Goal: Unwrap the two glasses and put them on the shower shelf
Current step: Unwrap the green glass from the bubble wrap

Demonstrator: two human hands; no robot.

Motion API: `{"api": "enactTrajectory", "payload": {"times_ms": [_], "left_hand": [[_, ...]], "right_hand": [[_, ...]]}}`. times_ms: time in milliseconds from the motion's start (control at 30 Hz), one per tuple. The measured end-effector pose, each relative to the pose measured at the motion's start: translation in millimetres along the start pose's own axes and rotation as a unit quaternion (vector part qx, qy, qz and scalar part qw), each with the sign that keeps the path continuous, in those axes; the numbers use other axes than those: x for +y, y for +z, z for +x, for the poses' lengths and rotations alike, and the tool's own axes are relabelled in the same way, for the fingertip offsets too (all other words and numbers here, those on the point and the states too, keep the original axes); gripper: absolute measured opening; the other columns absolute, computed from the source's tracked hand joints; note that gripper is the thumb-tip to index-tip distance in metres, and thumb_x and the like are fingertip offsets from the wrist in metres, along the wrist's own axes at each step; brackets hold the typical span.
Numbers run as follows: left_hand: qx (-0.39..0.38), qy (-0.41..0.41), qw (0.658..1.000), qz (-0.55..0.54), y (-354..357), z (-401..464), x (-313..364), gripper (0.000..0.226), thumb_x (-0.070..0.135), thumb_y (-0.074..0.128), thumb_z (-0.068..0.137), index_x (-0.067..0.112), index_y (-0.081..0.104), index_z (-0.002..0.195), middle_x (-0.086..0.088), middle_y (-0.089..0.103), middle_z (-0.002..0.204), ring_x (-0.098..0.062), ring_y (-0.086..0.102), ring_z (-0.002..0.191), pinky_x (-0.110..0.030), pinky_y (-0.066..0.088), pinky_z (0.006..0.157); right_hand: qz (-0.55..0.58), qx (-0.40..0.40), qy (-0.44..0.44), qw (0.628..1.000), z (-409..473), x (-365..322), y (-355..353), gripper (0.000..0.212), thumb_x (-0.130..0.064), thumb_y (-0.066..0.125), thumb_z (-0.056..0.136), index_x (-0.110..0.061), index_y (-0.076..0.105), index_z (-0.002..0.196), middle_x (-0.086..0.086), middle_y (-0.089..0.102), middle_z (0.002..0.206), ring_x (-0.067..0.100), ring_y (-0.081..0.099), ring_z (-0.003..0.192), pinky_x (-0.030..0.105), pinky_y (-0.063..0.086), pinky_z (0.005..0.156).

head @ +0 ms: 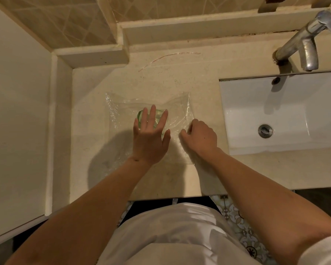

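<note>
Plastic wrap (122,106) is lying spread out flat across the middle of the pale stone desk (88,104), clear and crinkled, catching the light along its left edge. A greenish glass (140,114) is sitting on the wrap, mostly hidden beneath the person's left hand (150,138); only one glass is showing from here. That hand is hovering palm-down over the glass with its grip spread wide, fingers fanned apart, and whether it is touching the glass is hard to tell. Just to the right, the right hand (201,137) is resting on the wrap with its grip curled in, fingertips pinching the film near its right part. Further right, a white sink (243,111) is sitting in the desk, with a metal tap (304,41) leaning over it.
</note>
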State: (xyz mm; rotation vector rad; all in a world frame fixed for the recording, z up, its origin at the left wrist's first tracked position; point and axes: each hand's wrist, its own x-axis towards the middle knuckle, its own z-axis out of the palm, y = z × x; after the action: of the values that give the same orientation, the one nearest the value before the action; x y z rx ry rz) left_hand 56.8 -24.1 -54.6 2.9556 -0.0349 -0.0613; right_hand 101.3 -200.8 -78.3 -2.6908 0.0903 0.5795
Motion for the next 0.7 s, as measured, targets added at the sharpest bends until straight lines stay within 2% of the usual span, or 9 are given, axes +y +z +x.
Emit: {"api": "enactTrajectory", "payload": {"times_ms": [100, 200, 367, 467, 567, 700], "left_hand": [[-0.022, -0.007, 1.000, 0.000, -3, 2, 3, 0.061, 0.042, 0.042, 0.096, 0.023, 0.041, 0.154, -0.019, 0.033, 0.162, -0.040, 0.028, 0.150, -0.055, 0.024, 0.118], [-0.038, -0.017, 0.999, -0.002, -9, 7, 3, 0.057, 0.042, 0.042, 0.099, 0.023, 0.042, 0.153, -0.018, 0.035, 0.161, -0.040, 0.028, 0.150, -0.055, 0.023, 0.119], [-0.050, -0.002, 0.999, 0.013, -30, 45, 12, 0.053, 0.030, 0.026, 0.104, 0.006, 0.059, 0.137, -0.017, 0.057, 0.140, -0.036, 0.049, 0.131, -0.045, 0.037, 0.103], [-0.105, -0.041, 0.991, -0.074, -40, 83, 22, 0.043, 0.032, 0.045, 0.103, 0.007, 0.059, 0.135, -0.014, 0.061, 0.132, -0.035, 0.051, 0.122, -0.043, 0.041, 0.099], [-0.168, -0.057, 0.983, -0.043, -39, 122, 37, 0.045, 0.039, 0.047, 0.103, 0.009, 0.057, 0.135, -0.013, 0.060, 0.133, -0.033, 0.050, 0.125, -0.046, 0.044, 0.103], [-0.169, -0.052, 0.984, -0.008, -28, 149, 51, 0.041, 0.039, 0.056, 0.100, 0.012, 0.063, 0.130, -0.011, 0.062, 0.131, -0.032, 0.054, 0.124, -0.045, 0.047, 0.103]], "right_hand": [[-0.028, -0.013, -0.019, 0.999, 2, 1, 0, 0.031, -0.045, 0.047, 0.095, -0.015, 0.057, 0.097, 0.001, 0.059, 0.091, 0.026, 0.061, 0.078, 0.038, 0.050, 0.070], [-0.059, -0.005, -0.042, 0.997, 7, 1, 0, 0.026, -0.038, 0.044, 0.095, -0.015, 0.056, 0.094, 0.001, 0.058, 0.085, 0.024, 0.058, 0.070, 0.035, 0.044, 0.060], [-0.013, 0.003, -0.032, 0.999, 10, 5, 5, 0.014, -0.025, 0.039, 0.085, -0.017, 0.048, 0.078, 0.000, 0.053, 0.071, 0.022, 0.052, 0.059, 0.033, 0.037, 0.052], [-0.005, 0.008, -0.033, 0.999, 11, 13, 9, 0.014, -0.026, 0.041, 0.086, -0.016, 0.046, 0.078, -0.001, 0.051, 0.071, 0.023, 0.050, 0.059, 0.032, 0.035, 0.052], [0.003, 0.037, -0.036, 0.999, 11, 15, 11, 0.015, -0.028, 0.046, 0.086, -0.014, 0.050, 0.082, 0.000, 0.056, 0.073, 0.027, 0.054, 0.061, 0.032, 0.039, 0.054], [0.040, 0.049, -0.034, 0.997, 6, 13, 6, 0.015, -0.028, 0.053, 0.088, -0.013, 0.056, 0.087, 0.004, 0.063, 0.080, 0.031, 0.062, 0.070, 0.037, 0.052, 0.065]]}}
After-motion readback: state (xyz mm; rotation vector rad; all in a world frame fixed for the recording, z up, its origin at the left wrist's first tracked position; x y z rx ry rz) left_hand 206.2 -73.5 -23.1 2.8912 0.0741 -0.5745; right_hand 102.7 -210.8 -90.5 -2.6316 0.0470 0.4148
